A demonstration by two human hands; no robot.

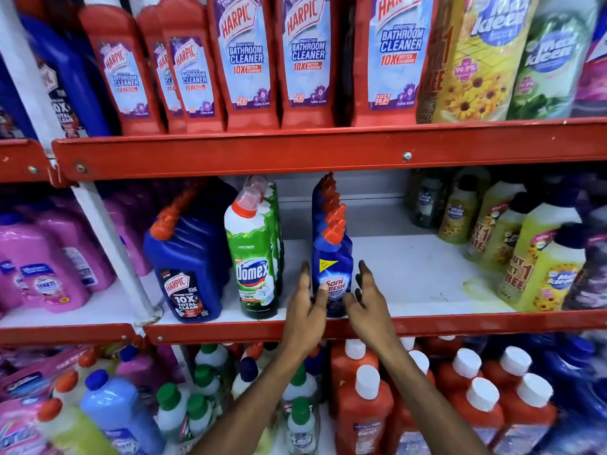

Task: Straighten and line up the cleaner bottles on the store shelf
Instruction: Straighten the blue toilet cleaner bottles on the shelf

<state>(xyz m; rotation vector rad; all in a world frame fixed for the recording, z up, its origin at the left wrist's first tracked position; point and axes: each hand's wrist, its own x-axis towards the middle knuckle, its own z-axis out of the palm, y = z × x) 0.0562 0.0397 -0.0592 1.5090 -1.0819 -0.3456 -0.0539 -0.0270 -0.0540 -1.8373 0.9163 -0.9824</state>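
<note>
- Here my left hand (pixel 307 298) and right hand (pixel 364 295) flank the front Sani Fresh bottle (pixel 331 274), one on each side, so I can square it from both flanks at once.
- My fingers (pixel 305 274) on the left are spread and loosely curved. The thumb lies against the bottle's lower left edge, the rest stand just beside it. Nothing is clasped.
- My right fingers are likewise open, tips pointing far into the shelf, just right of the bottle. Whether they touch it I cannot tell.
- The bottle stands upright at the near lip of the middle shelf (pixel 427 323), label facing me, between my two palms.
- Behind it a row of the same blue bottles (pixel 328 208) runs to the far wall. I judge they stand in single file so each brand keeps its own lane.
- To the left stand the Domex bottle (pixel 254 264) and the Harpic bottle (pixel 187 270), each fronting its own row at the near lip, with a gap between Domex and mine.
- Right of my bottle the shelf is bare up to the yellow bottles (pixel 538 274).
- I would guess this lane is nearly straight.
</note>
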